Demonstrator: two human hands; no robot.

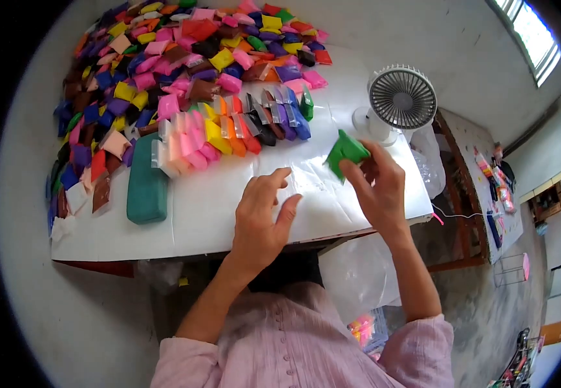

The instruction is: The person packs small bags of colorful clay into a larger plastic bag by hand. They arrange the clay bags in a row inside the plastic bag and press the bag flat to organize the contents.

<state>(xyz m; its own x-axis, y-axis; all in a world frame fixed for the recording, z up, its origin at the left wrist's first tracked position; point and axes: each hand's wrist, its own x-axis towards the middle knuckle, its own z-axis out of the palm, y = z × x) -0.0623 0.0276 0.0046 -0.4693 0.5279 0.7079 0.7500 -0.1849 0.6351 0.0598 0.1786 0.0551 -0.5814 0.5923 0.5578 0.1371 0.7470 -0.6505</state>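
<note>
My right hand (379,180) pinches a small green packet (347,152) between thumb and fingers, above the right part of the white-covered table (203,229). My left hand (262,210) is over the table's near edge, with thumb and fingers apart and nothing in them. Beyond the hands, a row of soft coloured packets (217,137) in clear wrappers runs from pale pink through yellow, orange, red, black, brown, purple and blue. At its far right end stands another green packet (307,103). Left of the row lies a long teal case (147,184).
A large heap of mixed coloured packets (164,71) covers the back left against the wall. A white fan (402,98) stands at the back right. Beside the table hangs a clear plastic bag (428,161). Another table (465,139) with small items is on the right.
</note>
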